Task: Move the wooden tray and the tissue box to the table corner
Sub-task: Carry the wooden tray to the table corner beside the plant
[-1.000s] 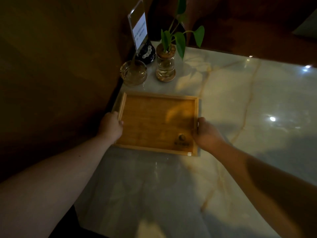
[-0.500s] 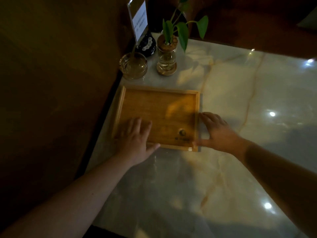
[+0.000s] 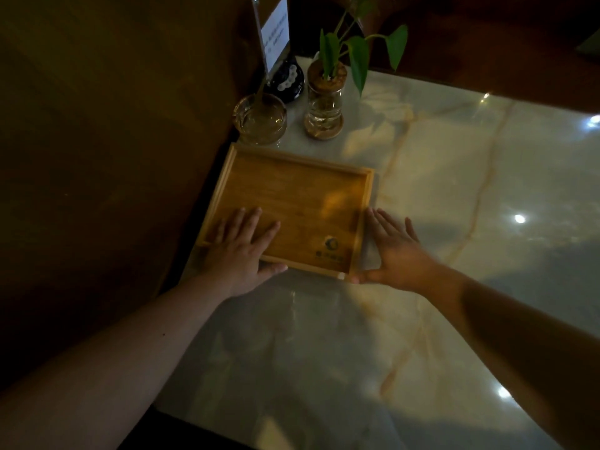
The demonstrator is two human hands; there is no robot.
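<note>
Wooden tray [image 3: 292, 209]: empty, flat on the marble table [image 3: 454, 222], at its left edge near the far corner, just short of a glass ashtray [image 3: 259, 123] and a plant in a glass jar [image 3: 324, 105]; a sign holder [image 3: 272, 30] stands behind these. Left hand [image 3: 240, 251]: palm down, fingers spread and flat on the tray's near-left floor, thumb outside the near rim, forearm reaching from lower left. Right hand [image 3: 396, 251]: open, fingers extended and slightly apart along the tray's right rim, thumb tip at the near-right corner, forearm from lower right. Neither hand grips. Tissue box: not visible.
</note>
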